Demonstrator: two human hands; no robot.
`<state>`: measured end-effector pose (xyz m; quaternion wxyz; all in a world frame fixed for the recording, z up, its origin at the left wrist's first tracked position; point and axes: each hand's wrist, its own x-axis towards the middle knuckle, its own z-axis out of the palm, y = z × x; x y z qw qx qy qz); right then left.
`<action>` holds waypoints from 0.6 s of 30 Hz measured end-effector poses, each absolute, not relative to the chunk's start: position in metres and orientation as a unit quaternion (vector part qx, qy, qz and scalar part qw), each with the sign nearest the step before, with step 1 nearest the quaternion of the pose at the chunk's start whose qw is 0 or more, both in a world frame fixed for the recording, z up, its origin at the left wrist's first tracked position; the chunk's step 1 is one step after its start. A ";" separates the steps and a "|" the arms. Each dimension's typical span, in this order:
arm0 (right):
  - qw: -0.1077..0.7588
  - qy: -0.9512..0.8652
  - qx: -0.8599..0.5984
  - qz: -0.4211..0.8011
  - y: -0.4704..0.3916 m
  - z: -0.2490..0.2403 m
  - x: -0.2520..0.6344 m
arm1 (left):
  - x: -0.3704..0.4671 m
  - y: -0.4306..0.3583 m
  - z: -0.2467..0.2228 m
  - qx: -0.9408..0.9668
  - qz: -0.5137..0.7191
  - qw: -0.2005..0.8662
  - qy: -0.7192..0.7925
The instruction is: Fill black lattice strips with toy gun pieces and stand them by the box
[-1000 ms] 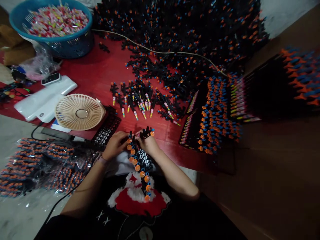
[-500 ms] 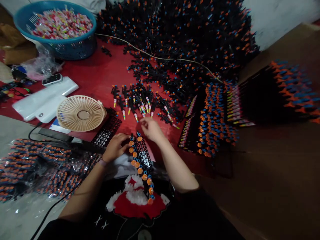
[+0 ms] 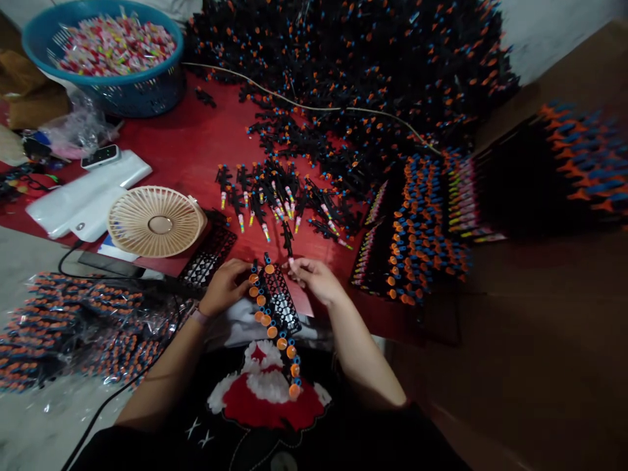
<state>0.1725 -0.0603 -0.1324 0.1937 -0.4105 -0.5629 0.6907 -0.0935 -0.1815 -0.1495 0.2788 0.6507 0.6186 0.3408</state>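
Near the table's front edge lies a black perforated rack, with a row of black pieces tipped with orange discs and blue rings along its left side. My left hand is closed at the upper left end of that row; its fingertips hold the rack's edge or the end pieces. My right hand pinches the pink end of a small black toy gun, right of the rack's top. Beyond both hands, several black toy guns with pink and yellow tubes lie spread on the red table.
A large heap of black toy pieces fills the back. Filled racks stand at the right beside a cardboard box. On the left are a beige fan, a blue basket of wrapped tubes and bagged pieces.
My right hand has come back from the spread pieces toward me, right of the rack, with a black toy gun now in its fingers. My left hand has barely moved.
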 end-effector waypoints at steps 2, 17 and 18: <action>0.235 -0.559 -0.396 0.689 -0.080 -0.138 0.168 | -0.092 -0.180 -0.147 0.650 0.342 0.276 0.620; 0.194 -0.816 -0.344 0.422 -0.101 -0.144 0.141 | -0.091 -0.180 -0.144 0.645 0.318 0.273 0.639; 0.174 -0.822 -0.351 0.414 -0.103 -0.144 0.136 | -0.091 -0.180 -0.145 0.645 0.315 0.272 0.641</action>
